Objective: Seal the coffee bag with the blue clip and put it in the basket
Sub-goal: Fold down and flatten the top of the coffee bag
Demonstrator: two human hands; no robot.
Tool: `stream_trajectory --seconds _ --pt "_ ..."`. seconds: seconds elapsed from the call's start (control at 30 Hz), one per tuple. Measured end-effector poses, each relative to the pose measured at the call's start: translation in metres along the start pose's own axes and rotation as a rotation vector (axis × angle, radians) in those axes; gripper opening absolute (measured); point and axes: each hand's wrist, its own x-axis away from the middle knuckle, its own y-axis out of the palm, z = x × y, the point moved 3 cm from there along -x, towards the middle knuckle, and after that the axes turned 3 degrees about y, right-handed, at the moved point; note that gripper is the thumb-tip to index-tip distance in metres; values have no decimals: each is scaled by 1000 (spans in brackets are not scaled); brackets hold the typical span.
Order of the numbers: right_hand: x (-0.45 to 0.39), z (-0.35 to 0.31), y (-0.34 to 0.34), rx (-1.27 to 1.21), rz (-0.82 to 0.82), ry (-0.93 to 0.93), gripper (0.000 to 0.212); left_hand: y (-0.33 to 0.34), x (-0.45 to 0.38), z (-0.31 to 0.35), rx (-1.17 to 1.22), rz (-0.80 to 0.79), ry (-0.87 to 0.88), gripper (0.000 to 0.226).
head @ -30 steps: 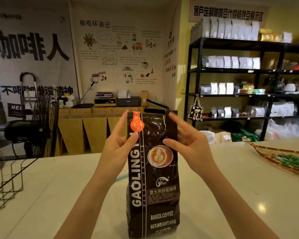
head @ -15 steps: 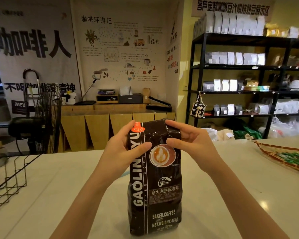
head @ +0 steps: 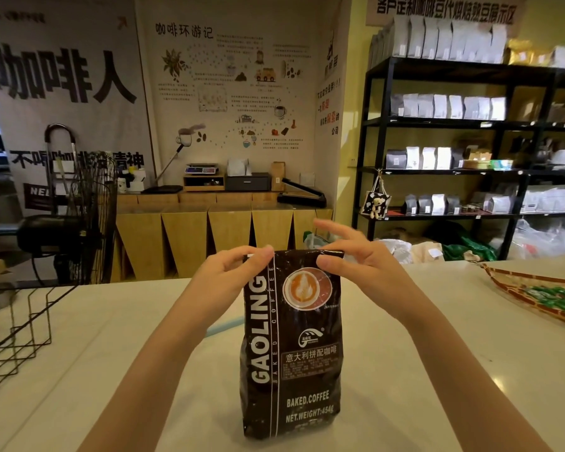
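A tall black coffee bag (head: 291, 347) with white lettering stands upright on the white counter (head: 405, 370), its top rolled down. My left hand (head: 232, 275) pinches the bag's top left corner. My right hand (head: 353, 259) pinches the top right edge between thumb and forefinger, the other fingers spread. A pale blue strip, likely the blue clip (head: 224, 325), lies on the counter behind the bag, mostly hidden by my left forearm. A black wire basket (head: 17, 327) sits at the counter's left edge.
A woven tray (head: 535, 291) holding green packets rests on the counter at the far right. Beyond the counter stand a black fan (head: 79, 223), a wooden bench with a scale and sealer, and black shelves (head: 470, 141) of coffee bags.
The bag's top has been folded down further; the orange sticker is now tucked out of sight and the bag stands shorter. Both hands moved lower with the fold.
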Motion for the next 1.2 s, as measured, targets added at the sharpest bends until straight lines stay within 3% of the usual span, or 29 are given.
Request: stream_trajectory --seconds 0.1,0.37,0.6,0.77,1.03,1.2 --pt "3 1 3 -183 -32 32 13 -2 1 1 75 20 28 33" --pt "3 3 0 -280 31 58 17 -4 0 -3 241 -7 -26 23" --pt "3 4 -4 -282 15 132 14 0 -2 -1 263 64 9 10" --pt "2 6 -3 -283 1 175 30 4 -1 -2 253 108 37 8" --pt "3 6 4 -434 -70 222 28 -2 -4 -4 273 40 -10 21" --pt "4 4 3 -396 -82 240 26 -3 -3 -3 271 30 8 26"
